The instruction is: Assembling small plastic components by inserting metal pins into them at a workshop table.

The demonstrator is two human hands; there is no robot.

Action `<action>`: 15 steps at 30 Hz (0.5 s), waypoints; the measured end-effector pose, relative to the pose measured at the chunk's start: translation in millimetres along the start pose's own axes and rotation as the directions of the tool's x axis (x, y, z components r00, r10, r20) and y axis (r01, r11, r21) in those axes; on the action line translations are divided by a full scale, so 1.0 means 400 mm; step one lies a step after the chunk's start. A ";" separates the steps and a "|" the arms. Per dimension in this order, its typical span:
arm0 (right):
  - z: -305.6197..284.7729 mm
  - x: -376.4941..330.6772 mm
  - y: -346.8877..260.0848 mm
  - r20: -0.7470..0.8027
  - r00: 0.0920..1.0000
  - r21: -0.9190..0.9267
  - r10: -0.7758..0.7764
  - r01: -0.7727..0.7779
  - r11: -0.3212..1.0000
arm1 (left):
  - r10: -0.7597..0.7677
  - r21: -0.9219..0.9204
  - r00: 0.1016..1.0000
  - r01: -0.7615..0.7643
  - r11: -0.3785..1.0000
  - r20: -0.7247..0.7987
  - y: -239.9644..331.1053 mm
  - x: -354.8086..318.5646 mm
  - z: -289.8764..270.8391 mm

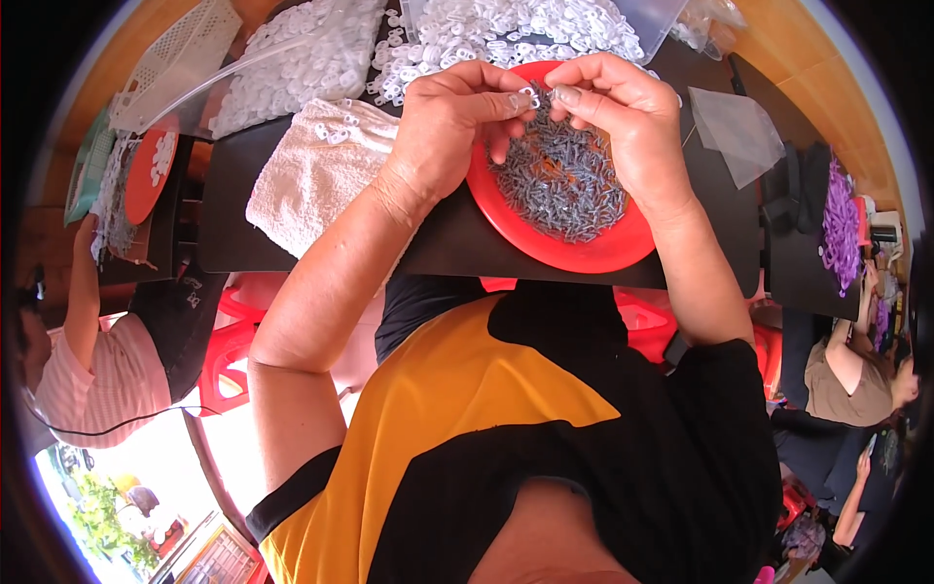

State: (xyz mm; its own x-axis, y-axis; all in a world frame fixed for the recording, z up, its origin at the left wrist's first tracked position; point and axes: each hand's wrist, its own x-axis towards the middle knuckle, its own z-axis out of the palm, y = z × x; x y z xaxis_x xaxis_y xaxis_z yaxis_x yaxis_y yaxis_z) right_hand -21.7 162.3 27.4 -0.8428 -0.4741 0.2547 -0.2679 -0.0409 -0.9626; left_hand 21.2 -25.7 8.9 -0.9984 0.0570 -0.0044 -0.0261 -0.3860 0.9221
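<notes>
Over a red bowl [506, 234] my two hands meet, fingertips almost touching. Thumb and finger of my left hand [438, 122] pinch a small white plastic piece [531, 95]. My right hand [628, 122] is closed in a pinch right beside it; whatever it grips is too small to make out. Many small, slim grey pieces [559, 185] fill the bowl below. To the left lies a beige towel [311, 185] with several white plastic pieces [336, 129] on it.
Beyond my hands, a heap of white pieces [525, 24] lies in a clear container, beside a full clear bag [292, 63]. A clear plastic sheet [736, 134] rests on the dark table [438, 248] at right. People sit at both sides; purple pieces [840, 229] lie far right.
</notes>
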 end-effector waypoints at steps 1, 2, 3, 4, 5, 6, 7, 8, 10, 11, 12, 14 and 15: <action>0.001 0.000 -0.004 0.008 1.000 -0.006 -0.015 0.015 1.000 | -0.003 0.002 1.000 0.003 1.000 0.001 0.000 -0.001 0.001; 0.004 -0.002 0.000 0.005 1.000 -0.004 -0.014 0.014 1.000 | -0.008 0.002 1.000 0.008 1.000 0.004 -0.001 -0.002 0.002; 0.006 -0.002 0.005 0.011 1.000 -0.015 -0.025 0.025 1.000 | -0.011 0.001 1.000 0.011 1.000 0.009 -0.001 0.000 0.003; 0.007 -0.003 0.008 0.018 0.999 -0.027 -0.035 0.036 0.999 | -0.013 0.003 1.000 0.013 1.000 0.011 -0.001 0.000 0.004; 0.007 -0.004 0.009 0.014 0.999 -0.026 -0.035 0.035 0.999 | -0.025 -0.008 1.000 0.025 1.000 0.005 -0.002 0.000 0.004; 0.006 -0.003 0.008 0.019 0.998 -0.065 -0.054 0.055 0.996 | -0.036 -0.018 0.999 0.036 0.999 -0.003 -0.001 0.001 0.004; 0.006 -0.004 0.008 0.025 0.997 -0.104 -0.073 0.075 0.992 | -0.037 -0.016 0.999 0.037 0.999 -0.003 -0.002 0.003 0.004; 0.005 -0.004 0.006 0.024 0.997 -0.101 -0.073 0.075 0.992 | -0.031 -0.018 0.999 0.032 0.999 0.005 -0.004 0.005 0.003; 0.005 -0.006 0.002 0.034 0.994 -0.188 -0.102 0.107 0.976 | -0.030 -0.017 0.999 0.030 0.999 0.013 -0.006 0.005 0.002; 0.007 -0.007 0.003 0.032 0.994 -0.186 -0.101 0.105 0.977 | -0.019 -0.019 1.000 0.020 1.000 0.014 -0.006 0.005 0.002; 0.010 -0.007 0.004 0.032 0.990 -0.200 -0.137 0.141 0.970 | -0.008 -0.022 1.000 0.008 1.000 0.014 -0.007 0.005 0.003; 0.013 -0.007 0.006 0.031 0.984 -0.214 -0.173 0.176 0.961 | 0.000 -0.002 1.000 0.000 1.000 0.002 -0.008 0.004 0.004; 0.014 -0.007 0.007 0.038 0.978 -0.250 -0.203 0.206 0.946 | 0.011 0.016 1.000 -0.011 1.000 -0.012 -0.008 0.002 0.005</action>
State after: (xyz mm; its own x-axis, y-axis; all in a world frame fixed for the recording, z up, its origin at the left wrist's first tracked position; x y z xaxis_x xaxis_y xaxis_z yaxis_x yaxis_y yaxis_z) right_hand -17.3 158.7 23.6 -0.7526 -0.4885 0.4416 -0.5441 0.0836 -0.8348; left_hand 20.5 -22.5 6.6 -0.9991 0.0419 0.0011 -0.0145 -0.3722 0.9280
